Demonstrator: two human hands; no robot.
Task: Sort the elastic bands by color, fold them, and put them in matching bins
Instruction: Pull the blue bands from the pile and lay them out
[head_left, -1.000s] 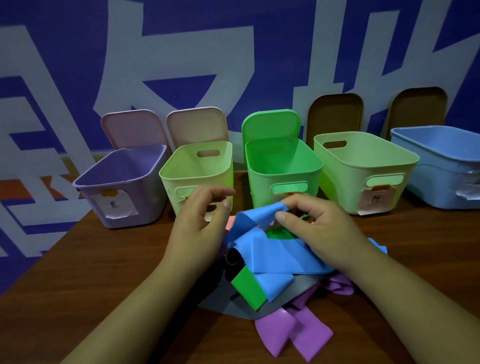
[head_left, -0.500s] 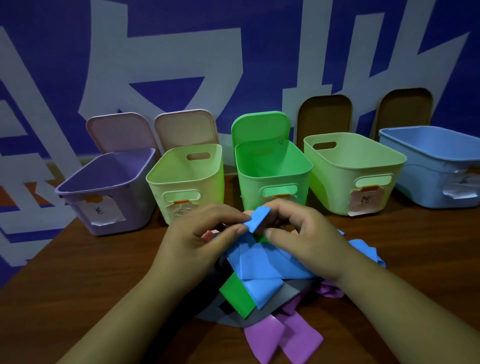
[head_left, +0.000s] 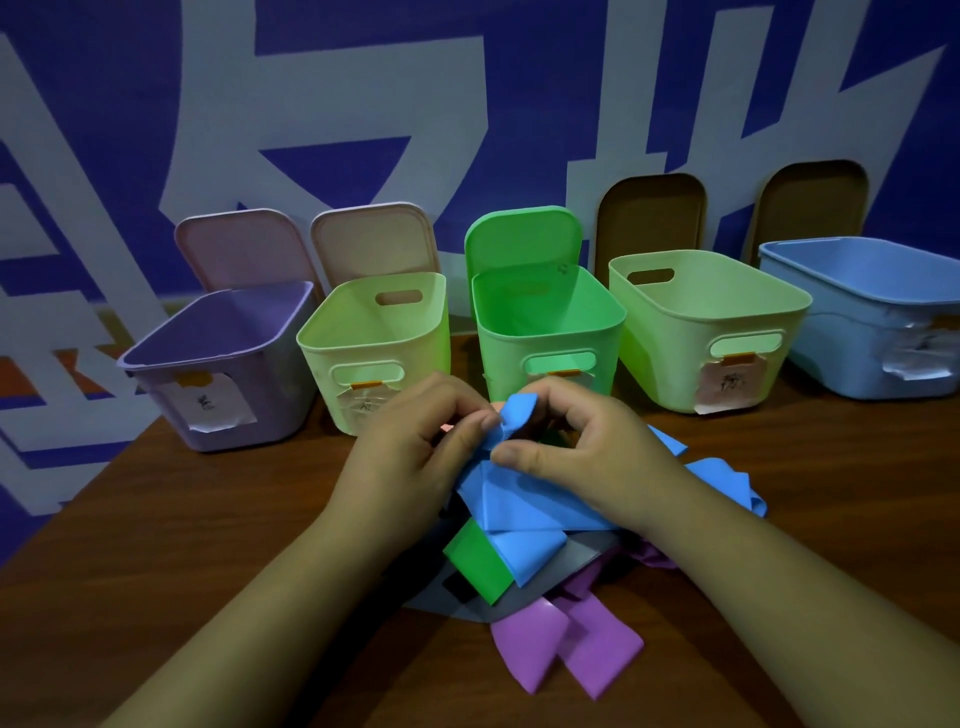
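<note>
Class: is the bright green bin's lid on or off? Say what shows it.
Off. The green lid stands upright behind the green bin, whose top is uncovered, so its inner walls show.

We log a plain sky-blue flat elastic band (head_left: 524, 509) at the heap's centre. At six o'clock from it are a bright green elastic strip (head_left: 475, 564), a dull grey elastic band (head_left: 582, 561) and glossy purple elastic bands (head_left: 540, 634).

Bins from nine to three o'clock:
- lilac plastic bin (head_left: 283, 395)
- pale lime plastic bin (head_left: 322, 374)
- vivid green plastic bin (head_left: 498, 358)
- wide pale lime plastic bin (head_left: 670, 353)
- light blue plastic bin (head_left: 841, 343)

The wooden tabletop (head_left: 208, 519) is reddish-brown with a faint grain. The wall banner (head_left: 130, 104) is deep blue with broad white strokes.
</note>
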